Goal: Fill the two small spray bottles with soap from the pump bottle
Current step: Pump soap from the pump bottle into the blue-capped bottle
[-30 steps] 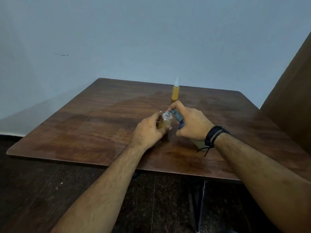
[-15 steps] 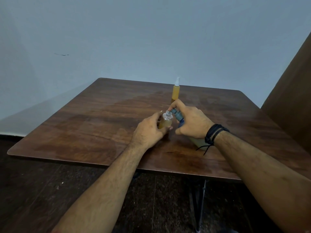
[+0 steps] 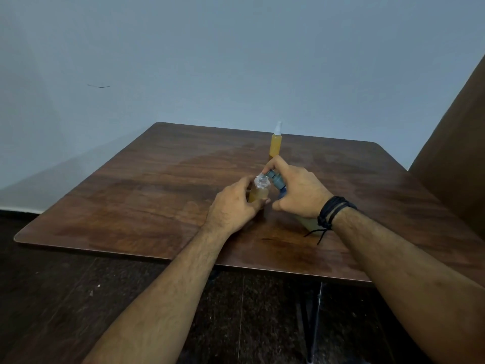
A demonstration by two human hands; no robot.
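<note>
Pump bottle nozzle over open spray bottle

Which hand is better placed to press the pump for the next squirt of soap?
The right hand: it grips the pump bottle, fingers over the pump head, nozzle at the open spray bottle. The left hand is busy steadying that bottle.

You see a dark wooden table with rounded corners against a pale blue wall, a brown panel beyond its right edge, dark floor below
</note>
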